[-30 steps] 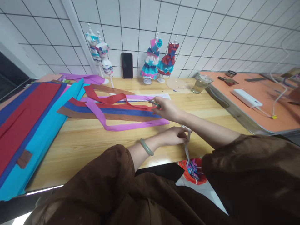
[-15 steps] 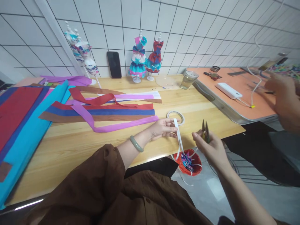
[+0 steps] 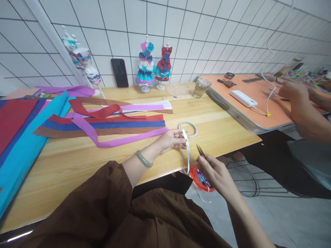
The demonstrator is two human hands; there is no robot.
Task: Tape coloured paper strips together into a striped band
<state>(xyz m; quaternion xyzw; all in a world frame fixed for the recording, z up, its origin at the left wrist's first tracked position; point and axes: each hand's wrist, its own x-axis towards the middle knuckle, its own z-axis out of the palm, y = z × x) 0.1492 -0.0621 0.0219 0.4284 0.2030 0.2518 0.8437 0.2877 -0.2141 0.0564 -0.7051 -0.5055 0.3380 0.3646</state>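
Note:
My left hand (image 3: 172,140) pinches a white strip (image 3: 188,153) that hangs down past the table's front edge. Just behind my fingers, a roll of white tape (image 3: 193,128) lies flat on the wooden table (image 3: 207,117). My right hand (image 3: 213,169) is closed round small dark scissors (image 3: 201,151), their points up and toward the strip. Left of my left hand are a purple strip (image 3: 116,140) and layered red, blue and brown strips (image 3: 129,124).
Below the table edge is a red bin (image 3: 195,177) with scraps. Two small dressed figures (image 3: 145,70), a phone (image 3: 119,73) and a glass (image 3: 201,88) stand near the wall. Another person's hands (image 3: 297,93) are over the orange table (image 3: 248,115) at right.
My right hand has moved left, bringing the scissors closer to the white strip, and their blades now look closer together. The strip hangs differently below my left hand. The view has shifted slightly.

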